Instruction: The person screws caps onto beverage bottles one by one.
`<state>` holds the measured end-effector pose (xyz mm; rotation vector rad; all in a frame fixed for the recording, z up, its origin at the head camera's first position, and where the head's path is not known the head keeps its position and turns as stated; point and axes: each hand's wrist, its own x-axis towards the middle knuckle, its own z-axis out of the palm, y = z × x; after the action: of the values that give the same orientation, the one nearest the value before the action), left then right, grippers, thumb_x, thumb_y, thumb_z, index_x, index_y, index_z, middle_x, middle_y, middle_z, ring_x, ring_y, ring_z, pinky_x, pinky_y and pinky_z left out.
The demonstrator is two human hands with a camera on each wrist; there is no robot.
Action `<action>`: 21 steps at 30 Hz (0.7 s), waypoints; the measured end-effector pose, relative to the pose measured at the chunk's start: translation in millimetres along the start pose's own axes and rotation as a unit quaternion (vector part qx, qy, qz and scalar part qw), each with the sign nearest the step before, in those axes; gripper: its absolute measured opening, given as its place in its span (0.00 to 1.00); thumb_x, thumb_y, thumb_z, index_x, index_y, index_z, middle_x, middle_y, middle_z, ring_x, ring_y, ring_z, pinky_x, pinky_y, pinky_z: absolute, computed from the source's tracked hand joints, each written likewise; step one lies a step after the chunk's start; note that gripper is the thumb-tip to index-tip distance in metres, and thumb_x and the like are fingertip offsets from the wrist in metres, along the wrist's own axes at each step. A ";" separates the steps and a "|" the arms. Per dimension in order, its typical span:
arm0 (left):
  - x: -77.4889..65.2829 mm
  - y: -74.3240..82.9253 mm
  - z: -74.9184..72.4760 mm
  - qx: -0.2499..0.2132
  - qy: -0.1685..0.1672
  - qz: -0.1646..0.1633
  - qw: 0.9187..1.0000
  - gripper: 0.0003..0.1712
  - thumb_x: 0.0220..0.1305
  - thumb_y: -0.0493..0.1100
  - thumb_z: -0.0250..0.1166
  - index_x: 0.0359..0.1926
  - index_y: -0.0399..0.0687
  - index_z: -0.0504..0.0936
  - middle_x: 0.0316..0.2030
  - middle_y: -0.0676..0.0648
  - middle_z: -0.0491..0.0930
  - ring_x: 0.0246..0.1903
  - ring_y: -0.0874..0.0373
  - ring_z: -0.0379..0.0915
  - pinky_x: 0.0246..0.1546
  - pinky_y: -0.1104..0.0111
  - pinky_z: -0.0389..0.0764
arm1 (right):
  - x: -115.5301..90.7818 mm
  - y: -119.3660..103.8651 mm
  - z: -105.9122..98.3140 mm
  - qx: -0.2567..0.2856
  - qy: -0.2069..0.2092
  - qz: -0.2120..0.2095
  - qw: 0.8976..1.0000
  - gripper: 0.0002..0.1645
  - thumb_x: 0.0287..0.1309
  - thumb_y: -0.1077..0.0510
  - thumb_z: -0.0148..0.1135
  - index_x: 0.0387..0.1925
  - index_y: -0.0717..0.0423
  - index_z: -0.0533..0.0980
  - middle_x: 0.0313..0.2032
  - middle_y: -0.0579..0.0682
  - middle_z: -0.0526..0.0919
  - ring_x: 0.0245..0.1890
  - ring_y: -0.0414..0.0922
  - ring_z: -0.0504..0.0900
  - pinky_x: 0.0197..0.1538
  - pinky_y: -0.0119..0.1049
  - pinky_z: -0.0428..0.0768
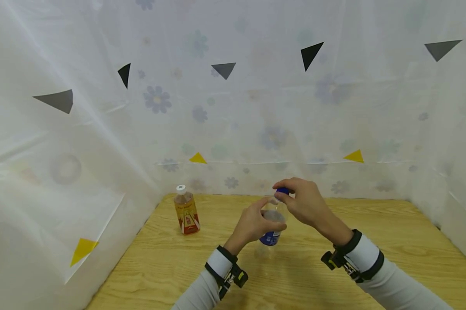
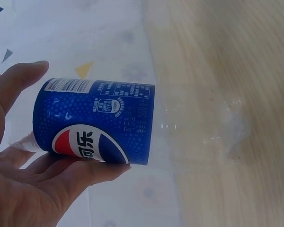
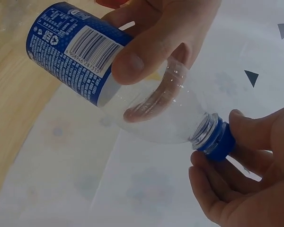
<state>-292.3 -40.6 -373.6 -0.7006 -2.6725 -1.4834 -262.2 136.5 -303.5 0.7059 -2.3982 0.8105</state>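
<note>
A clear plastic bottle (image 3: 146,109) with a blue cola label (image 2: 94,118) is held above the table. My left hand (image 1: 252,221) grips it around the upper body, thumb on one side and fingers on the other. With thumb and fingertips, my right hand (image 1: 306,202) pinches the blue cap (image 3: 220,144). In the right wrist view the cap sits on the bottle's threaded neck (image 3: 206,130), with some thread showing below it. No drink shows inside the clear walls.
On the wooden table (image 1: 159,267), left of my hands, stands an upright bottle (image 1: 187,215) with a white cap and a yellow and red label. Pale flowered sheeting (image 1: 256,120) with black, grey and yellow triangles surrounds the table's back and sides.
</note>
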 end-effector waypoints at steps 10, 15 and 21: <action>-1.0 -0.9 -1.5 -0.011 0.000 -0.016 1.000 0.35 0.53 0.58 0.78 0.62 0.67 0.76 0.53 0.43 0.83 0.50 0.48 0.83 0.36 0.58 0.85 | -0.5 -8.5 -6.4 -0.032 -0.040 0.016 0.999 0.20 0.64 0.66 0.64 0.57 0.63 0.81 0.46 0.60 0.85 0.41 0.54 0.84 0.39 0.45 0.83; -1.6 -0.5 -2.9 -0.019 0.000 -0.017 1.000 0.35 0.54 0.57 0.78 0.62 0.66 0.76 0.52 0.43 0.83 0.48 0.49 0.84 0.35 0.58 0.85 | 0.2 -14.2 -11.6 -0.033 -0.068 0.028 0.997 0.23 0.63 0.71 0.59 0.60 0.65 0.79 0.48 0.62 0.83 0.35 0.47 0.81 0.31 0.35 0.75; -2.8 -0.3 -2.8 -0.020 -0.001 -0.015 1.000 0.35 0.54 0.58 0.78 0.62 0.65 0.76 0.54 0.43 0.82 0.50 0.48 0.83 0.37 0.58 0.85 | -0.7 -12.6 -10.1 -0.026 -0.046 0.047 0.997 0.15 0.65 0.61 0.65 0.50 0.64 0.82 0.38 0.56 0.82 0.35 0.47 0.79 0.34 0.40 0.77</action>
<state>-290.5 -44.1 -372.9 -0.6670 -2.6730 -1.5483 -251.0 134.8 -292.0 0.6256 -2.5430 0.7648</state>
